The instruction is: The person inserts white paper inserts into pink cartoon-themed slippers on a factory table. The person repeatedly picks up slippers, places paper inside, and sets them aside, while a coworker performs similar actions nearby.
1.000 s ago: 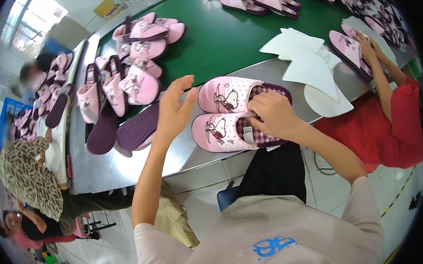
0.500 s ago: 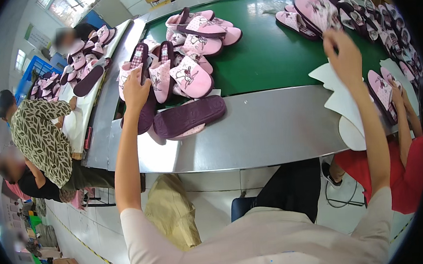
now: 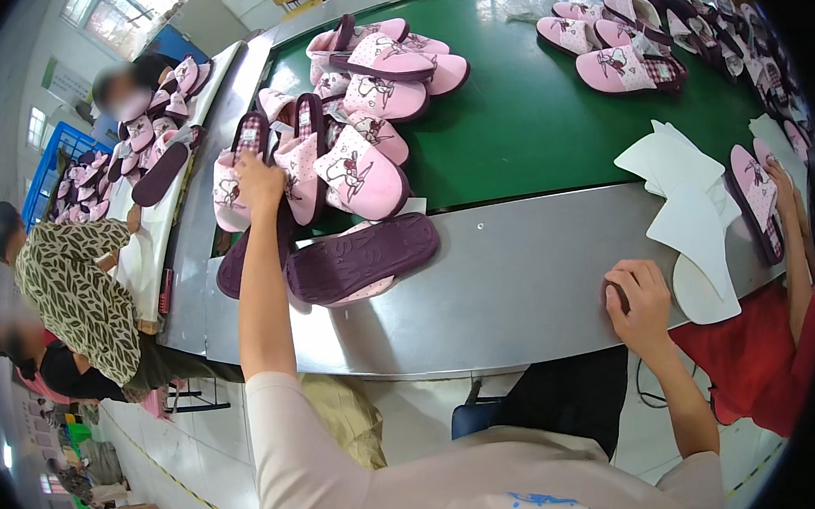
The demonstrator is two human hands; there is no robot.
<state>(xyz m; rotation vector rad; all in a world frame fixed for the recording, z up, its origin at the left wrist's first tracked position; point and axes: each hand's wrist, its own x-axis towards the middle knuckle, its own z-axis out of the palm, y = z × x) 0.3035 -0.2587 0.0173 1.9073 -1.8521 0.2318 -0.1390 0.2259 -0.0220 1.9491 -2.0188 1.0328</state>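
Bright workshop, white-tiled floor, and across it all runs a green worktop (image 3: 513, 131) with a broad metal border (image 3: 523, 264) along its near edge. Over at the left end, the left hand (image 3: 260, 184) is down on a pink slipper (image 3: 228, 197), fingers at the checked opening; whether they grip, I cannot tell. That slipper leans at the near-left corner of the green, right beside a heap of pink slippers (image 3: 386, 98). Just nearer, on the metal, an upturned slipper (image 3: 365, 261) shows its purple sole! Now the right hand (image 3: 641, 301): released, fingers loosely curled, nothing visible in it, poised by the near edge just left of some white cut sheets (image 3: 686, 204). Toward the far-right corner, more pink slippers (image 3: 613, 69) cluster. At the right end, a red-clad co-worker's hand (image 3: 782, 189) touches another slipper (image 3: 753, 184).
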